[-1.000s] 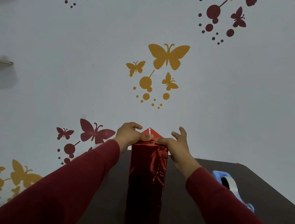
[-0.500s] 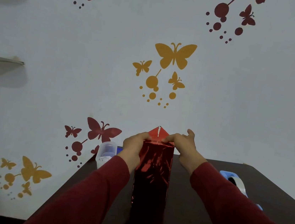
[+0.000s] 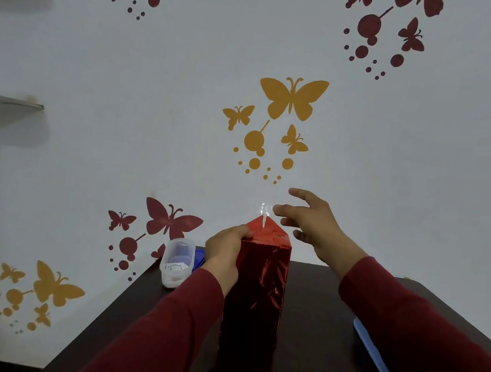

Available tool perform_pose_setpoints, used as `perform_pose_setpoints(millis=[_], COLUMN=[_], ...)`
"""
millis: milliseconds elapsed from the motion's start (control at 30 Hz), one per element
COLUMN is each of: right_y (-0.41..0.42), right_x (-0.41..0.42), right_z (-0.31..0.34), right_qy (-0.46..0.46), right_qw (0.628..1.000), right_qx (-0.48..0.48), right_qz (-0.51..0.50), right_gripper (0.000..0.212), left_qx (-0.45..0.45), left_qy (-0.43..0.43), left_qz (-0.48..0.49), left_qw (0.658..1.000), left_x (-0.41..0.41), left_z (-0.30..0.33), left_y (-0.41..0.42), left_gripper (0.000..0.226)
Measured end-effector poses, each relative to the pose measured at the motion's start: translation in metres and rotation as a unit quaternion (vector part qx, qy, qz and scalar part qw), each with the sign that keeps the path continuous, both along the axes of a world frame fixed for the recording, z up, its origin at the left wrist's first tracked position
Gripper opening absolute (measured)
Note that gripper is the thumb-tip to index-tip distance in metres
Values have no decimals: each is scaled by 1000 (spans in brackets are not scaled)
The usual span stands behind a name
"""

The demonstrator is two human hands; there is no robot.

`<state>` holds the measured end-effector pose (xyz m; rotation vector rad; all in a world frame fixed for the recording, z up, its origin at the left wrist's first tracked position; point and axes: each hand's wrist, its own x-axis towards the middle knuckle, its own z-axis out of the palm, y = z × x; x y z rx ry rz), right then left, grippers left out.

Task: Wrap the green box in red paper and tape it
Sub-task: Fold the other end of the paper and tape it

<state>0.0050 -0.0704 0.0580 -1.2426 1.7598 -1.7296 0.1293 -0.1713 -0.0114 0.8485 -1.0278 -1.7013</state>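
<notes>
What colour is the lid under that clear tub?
Blue lid, peeking out behind the tub; head view.

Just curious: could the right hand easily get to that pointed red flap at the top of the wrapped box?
Probably yes. The right hand hovers open just beside the pointed flap, nothing between them; the left hand grips the wrapped box from the other side.

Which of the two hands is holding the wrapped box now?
The left hand grips the red-wrapped box at its top; the right hand hovers apart, fingers spread.
</notes>
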Motion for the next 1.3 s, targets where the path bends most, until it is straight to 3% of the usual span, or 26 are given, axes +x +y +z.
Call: perform_pose_setpoints(millis=[167, 300, 367, 567, 767, 933, 1300], right_y=[-14, -27, -32, -41, -44, -48, -59], right_x=[6, 6, 5, 2, -3, -8, -10], right_z=[13, 15, 13, 8, 3, -1, -6], right_qy=[7, 3, 2, 13, 7, 1, 94], right_qw=[995, 990, 987, 985, 986, 986, 972], right_qx=[90, 141, 160, 169, 158, 158, 194], right_qz=[29, 20, 6, -28, -47, -53, -95], right_gripper=[52, 17, 12, 24, 7, 8, 38], left_qx=[-1, -12, -17, -22, -17, -14, -11], left_qy=[1, 1, 0, 2, 4, 10, 4], left_qz=[-3, -4, -2, -2, 7, 10, -3], left_qw=[1000, 1000, 1000, 1000, 1000, 1000, 1000], left_x=[2, 2, 2, 1, 0, -1, -2], left_z=[1, -1, -3, -5, -5, -6, -5], left_y=[3, 3, 1, -3, -5, -4, -4], left_gripper=[17, 9, 6, 12, 5, 5, 18])
